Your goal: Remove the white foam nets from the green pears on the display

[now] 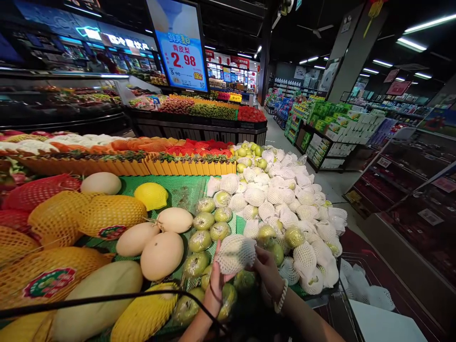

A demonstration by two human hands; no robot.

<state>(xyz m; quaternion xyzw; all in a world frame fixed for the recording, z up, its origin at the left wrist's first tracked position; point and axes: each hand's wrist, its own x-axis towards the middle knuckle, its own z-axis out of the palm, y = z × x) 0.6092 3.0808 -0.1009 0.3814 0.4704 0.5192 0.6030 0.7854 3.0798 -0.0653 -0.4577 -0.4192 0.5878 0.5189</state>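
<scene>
A pear in a white foam net sleeve (235, 254) is between my two hands, above the fruit display. My left hand (214, 287) is closed around its left side, thumb upright against the foam. At the other end, the fingers of my right hand (270, 271) pinch the edge of the sleeve; a pale beaded bracelet circles that wrist. Film-wrapped green pears (200, 241) lie in rows to the left of and beneath my hands. Right of them is a heap of foam-sleeved pears (281, 192), with some bare green ones among them.
Pale melons (162, 256) and yellow-netted melons (112, 214) lie on the green mat at left. A black cable (107, 298) crosses the lower left. Loose foam sleeves (379, 297) sit in a wire basket at right, beside a white board (386, 323). A price screen (181, 52) stands behind.
</scene>
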